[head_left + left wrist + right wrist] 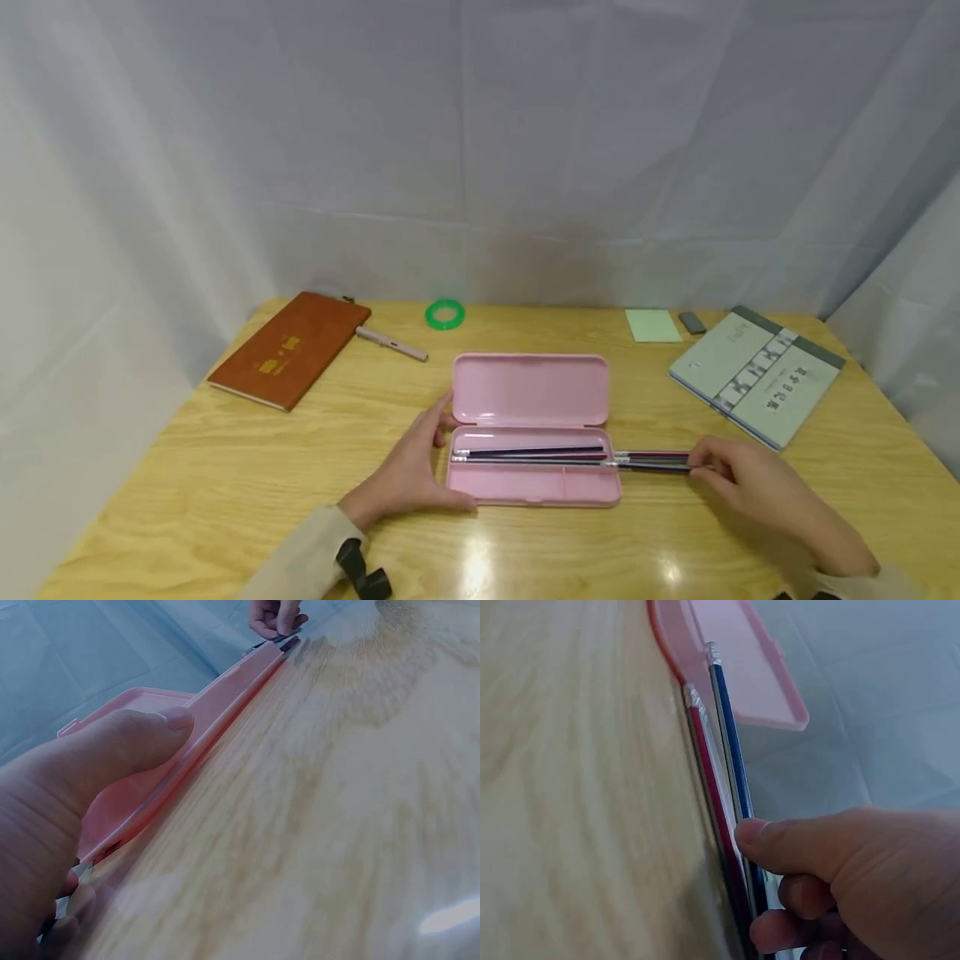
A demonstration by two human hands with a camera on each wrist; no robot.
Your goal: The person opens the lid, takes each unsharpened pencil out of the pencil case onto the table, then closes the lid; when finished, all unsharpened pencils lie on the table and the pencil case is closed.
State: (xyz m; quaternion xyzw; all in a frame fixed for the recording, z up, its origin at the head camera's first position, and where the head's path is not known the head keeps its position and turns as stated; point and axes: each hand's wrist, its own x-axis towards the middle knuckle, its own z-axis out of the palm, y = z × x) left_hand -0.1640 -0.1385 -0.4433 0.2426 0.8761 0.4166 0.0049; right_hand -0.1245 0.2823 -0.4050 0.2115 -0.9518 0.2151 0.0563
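Wooden table (225,467) under white drapes; I work at its near edge. My left hand (408,479) steadies the left end of the open pink case (536,487), thumb along its front wall, fingers curled round the corner. My right hand (750,479) pinches the tips of a bundle of pencils (652,461), which lie partly in the tray and overhang its right end. Step in hand, as I judge it: loading the pencils. Next move calls for sliding them left until they clear the wall. Pencil count is unclear. Beyond lie a brown notebook (292,348), pen (390,343), green ring (445,314) and grey booklet (757,375).
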